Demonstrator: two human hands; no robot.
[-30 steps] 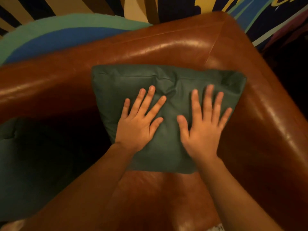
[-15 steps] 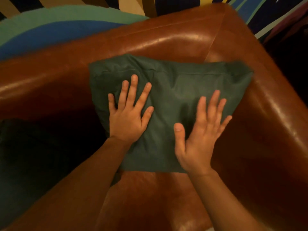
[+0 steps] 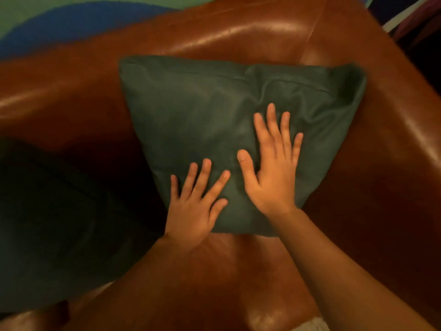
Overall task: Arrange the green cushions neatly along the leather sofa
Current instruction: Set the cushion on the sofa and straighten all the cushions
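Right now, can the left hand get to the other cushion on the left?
Probably yes. The left hand lies flat on the near cushion, and nothing shows between it and the darker cushion beside it.

A lounge or living-room setting is showing here, lit dimly and warmly. A brown leather sofa (image 3: 238,32) is filling most of the view, its padded backrest and armrest meeting at a corner and catching soft highlights. Two green cushions are lying on its seat: one green cushion (image 3: 202,111) is leaning in the corner, a second cushion (image 3: 52,223) is sitting in shadow at the left. Behind the sofa, a boldly painted surface (image 3: 59,17) in green and blue bands is showing, though whether it is wall or floor cannot be told.
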